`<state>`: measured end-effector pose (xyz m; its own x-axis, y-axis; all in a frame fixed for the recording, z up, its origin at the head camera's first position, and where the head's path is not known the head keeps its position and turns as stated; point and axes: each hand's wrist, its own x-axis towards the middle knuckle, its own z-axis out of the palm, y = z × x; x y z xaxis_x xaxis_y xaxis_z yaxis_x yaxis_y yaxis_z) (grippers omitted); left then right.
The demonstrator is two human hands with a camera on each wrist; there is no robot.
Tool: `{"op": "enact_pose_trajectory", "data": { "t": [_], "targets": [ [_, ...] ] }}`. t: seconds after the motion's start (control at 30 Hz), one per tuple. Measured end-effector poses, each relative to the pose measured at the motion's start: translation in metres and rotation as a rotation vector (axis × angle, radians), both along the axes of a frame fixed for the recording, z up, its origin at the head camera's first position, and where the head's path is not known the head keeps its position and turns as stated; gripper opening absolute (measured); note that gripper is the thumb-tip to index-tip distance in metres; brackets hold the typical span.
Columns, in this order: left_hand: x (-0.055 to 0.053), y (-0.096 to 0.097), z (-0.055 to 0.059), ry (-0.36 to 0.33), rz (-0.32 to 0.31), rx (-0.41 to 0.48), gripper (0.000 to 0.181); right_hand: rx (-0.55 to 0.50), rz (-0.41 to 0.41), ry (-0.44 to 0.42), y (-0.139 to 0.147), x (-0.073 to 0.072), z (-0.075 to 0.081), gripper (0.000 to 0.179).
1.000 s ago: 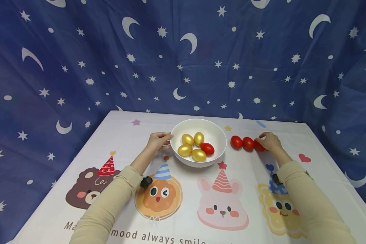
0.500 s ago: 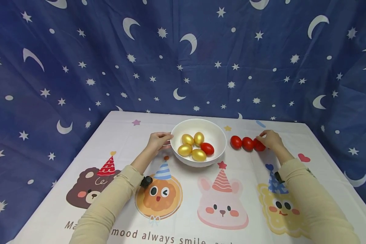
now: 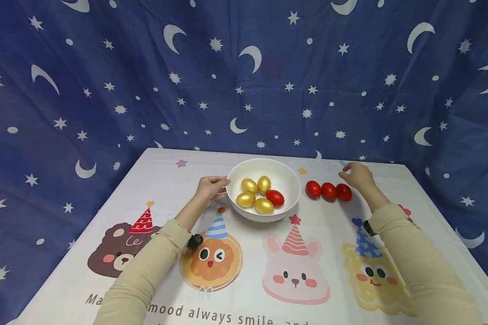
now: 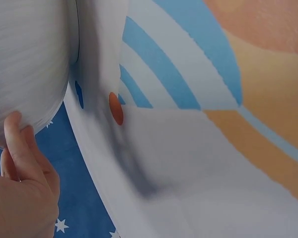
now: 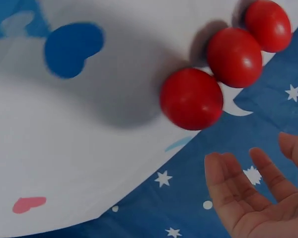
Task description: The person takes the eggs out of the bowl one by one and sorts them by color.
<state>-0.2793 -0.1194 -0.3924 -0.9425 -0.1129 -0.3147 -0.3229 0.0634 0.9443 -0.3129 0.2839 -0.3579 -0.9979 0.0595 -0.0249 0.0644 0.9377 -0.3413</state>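
Red eggs (image 3: 329,192) could roll if my empty, loose-fingered right hand (image 3: 358,175) knocks their row; my left hand (image 3: 210,188), gripping the white bowl (image 3: 287,183), could tip it by pulling.

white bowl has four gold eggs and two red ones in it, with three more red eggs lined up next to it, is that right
Not quite: the white bowl has only one red egg in it, as the head view shows, along with four gold eggs; three more red eggs are lined up next to it.
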Motion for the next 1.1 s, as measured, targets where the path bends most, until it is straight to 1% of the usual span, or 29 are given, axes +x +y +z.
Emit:
{"op": "enact_pose_trajectory", "data": {
  "t": [0.1, 0.2, 0.4, 0.47, 0.63, 0.83, 0.97, 1.1],
  "targets": [
    [0.0, -0.003, 0.002, 0.003, 0.002, 0.003, 0.035, -0.011, 0.018, 0.01, -0.01, -0.001, 0.007, 0.036],
    [0.0, -0.003, 0.003, 0.009, -0.007, 0.009, 0.035, -0.045, 0.039, 0.031, -0.017, -0.002, 0.011, 0.035],
    [-0.001, -0.002, 0.004, 0.007, -0.01, 0.021, 0.035, -0.155, 0.09, 0.054, -0.035, 0.0, 0.017, 0.035],
    [-0.002, -0.003, 0.004, -0.002, -0.013, 0.019, 0.035, -0.187, 0.107, 0.045, -0.042, 0.001, 0.02, 0.035],
    [-0.003, -0.003, 0.003, -0.036, -0.024, 0.012, 0.034, -0.228, 0.146, 0.016, -0.061, 0.004, 0.028, 0.034],
    [-0.006, 0.0, 0.005, -0.056, -0.002, 0.002, 0.032, -0.252, 0.218, 0.016, -0.088, 0.006, 0.039, 0.029],
    [-0.007, 0.001, 0.007, -0.049, -0.008, -0.018, 0.03, -0.313, 0.262, -0.007, -0.108, 0.01, 0.043, 0.028],
    [-0.006, 0.003, 0.007, -0.03, -0.017, -0.039, 0.027, -0.358, 0.307, -0.055, -0.125, 0.013, 0.041, 0.027]
  ]
}}
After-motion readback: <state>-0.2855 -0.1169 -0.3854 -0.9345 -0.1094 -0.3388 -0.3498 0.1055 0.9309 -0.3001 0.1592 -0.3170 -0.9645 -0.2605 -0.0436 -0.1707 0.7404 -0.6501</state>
